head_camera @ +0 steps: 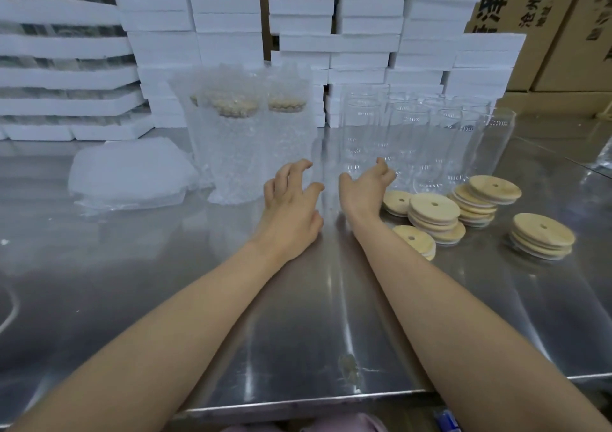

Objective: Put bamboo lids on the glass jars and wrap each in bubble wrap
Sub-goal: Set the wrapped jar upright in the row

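Several empty glass jars [417, 140] stand in a cluster at the back right of the steel table [231, 315]. Left of them stand bubble-wrapped jars [231, 153] with bamboo lids showing through the wrap. Bamboo lids [433, 214] with centre holes lie in low stacks to the right, with another stack [543, 236] farther right. My left hand [291, 199] hovers by the foot of the wrapped jars, its fingers spread, loosely curled and holding nothing. My right hand [362, 189] reaches toward the nearest empty jars, its fingers also loosely curled and holding nothing.
A pile of bubble wrap sheets [129, 173] lies at the left of the table. White foam slabs [331, 44] are stacked high along the back. Cardboard boxes [556, 27] stand at the back right. The table's front edge [298, 403] runs below my forearms.
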A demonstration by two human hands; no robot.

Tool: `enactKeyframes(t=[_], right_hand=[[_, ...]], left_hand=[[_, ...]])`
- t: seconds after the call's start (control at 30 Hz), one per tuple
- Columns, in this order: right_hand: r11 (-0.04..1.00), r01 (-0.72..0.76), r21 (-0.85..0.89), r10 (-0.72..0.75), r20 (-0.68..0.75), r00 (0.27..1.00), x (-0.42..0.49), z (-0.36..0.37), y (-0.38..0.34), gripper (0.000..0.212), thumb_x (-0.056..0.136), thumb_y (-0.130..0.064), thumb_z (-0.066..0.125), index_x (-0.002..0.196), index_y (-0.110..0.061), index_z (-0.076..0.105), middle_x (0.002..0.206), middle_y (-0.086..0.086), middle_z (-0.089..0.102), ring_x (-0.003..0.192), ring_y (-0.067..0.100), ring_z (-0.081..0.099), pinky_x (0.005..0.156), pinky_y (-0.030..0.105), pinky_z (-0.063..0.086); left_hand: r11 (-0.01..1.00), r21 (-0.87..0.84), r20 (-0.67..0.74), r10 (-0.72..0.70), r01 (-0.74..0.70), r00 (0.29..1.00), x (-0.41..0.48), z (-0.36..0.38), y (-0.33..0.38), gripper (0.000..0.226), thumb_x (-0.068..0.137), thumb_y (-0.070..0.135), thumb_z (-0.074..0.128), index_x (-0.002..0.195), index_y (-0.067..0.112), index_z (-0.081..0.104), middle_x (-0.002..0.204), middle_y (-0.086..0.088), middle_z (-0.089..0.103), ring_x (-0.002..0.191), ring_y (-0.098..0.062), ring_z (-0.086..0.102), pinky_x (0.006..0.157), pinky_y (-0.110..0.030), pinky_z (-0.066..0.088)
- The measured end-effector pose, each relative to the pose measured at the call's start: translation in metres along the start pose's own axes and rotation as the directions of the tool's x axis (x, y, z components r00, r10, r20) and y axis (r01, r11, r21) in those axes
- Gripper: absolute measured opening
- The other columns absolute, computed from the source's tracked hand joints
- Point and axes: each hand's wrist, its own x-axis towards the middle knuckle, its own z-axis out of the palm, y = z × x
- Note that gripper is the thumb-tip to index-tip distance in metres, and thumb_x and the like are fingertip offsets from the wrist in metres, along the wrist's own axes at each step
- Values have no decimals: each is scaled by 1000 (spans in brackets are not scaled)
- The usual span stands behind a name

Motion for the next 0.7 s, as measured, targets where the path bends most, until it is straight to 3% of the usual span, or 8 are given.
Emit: enactKeyframes(t=[0.13, 0.23, 0.37, 0.6, 0.7], right_hand=[[998, -32, 46, 31, 31, 999, 6, 7, 3, 73, 92, -11, 54, 151, -2, 11, 152, 16, 19, 123, 32, 43, 71, 21, 23], [999, -31, 41, 30, 35, 999, 8, 9, 5, 70, 93, -12, 52, 151, -3, 13, 153, 15, 21, 126, 32, 43, 76, 23, 25], [1000, -24, 8, 24, 13, 1000, 7, 10, 4, 66, 93, -13, 51, 149, -4, 17, 151, 13, 21, 112, 34, 53, 75, 29, 31], [999, 30, -41, -25, 108, 994, 0, 13, 3, 71, 93, -15, 48, 152, -11, 9, 152, 10, 28, 121, 30, 51, 82, 34, 35], [999, 22, -45, -19, 84, 996, 3, 13, 3, 68, 93, -13, 51, 150, -7, 14, 151, 13, 23, 110, 34, 56, 77, 33, 37]], left_hand=[[995, 43, 5, 85, -85, 996, 11, 6, 11, 37, 81, 14, 56, 117, 7, 60, 152, -12, 28, 141, -30, 19, 102, -37, 13], [998, 26, -1, 64, -64, 998, 15, 10, 10, 36, 82, 15, 56, 117, 8, 59, 152, -11, 28, 142, -29, 17, 103, -38, 13], [1000, -14, 1, 4, -4, 1000, 15, 14, 3, 38, 85, 20, 54, 122, 12, 57, 151, -8, 25, 140, -26, 13, 104, -38, 12], [1000, 6, 18, 29, -29, 999, 16, 13, 4, 32, 87, 21, 52, 116, 10, 59, 151, -7, 27, 140, -25, 16, 103, -37, 13], [999, 2, 20, 40, -40, 999, 15, 13, 4, 33, 87, 21, 51, 117, 10, 59, 151, -7, 27, 140, -25, 16, 103, -36, 13]])
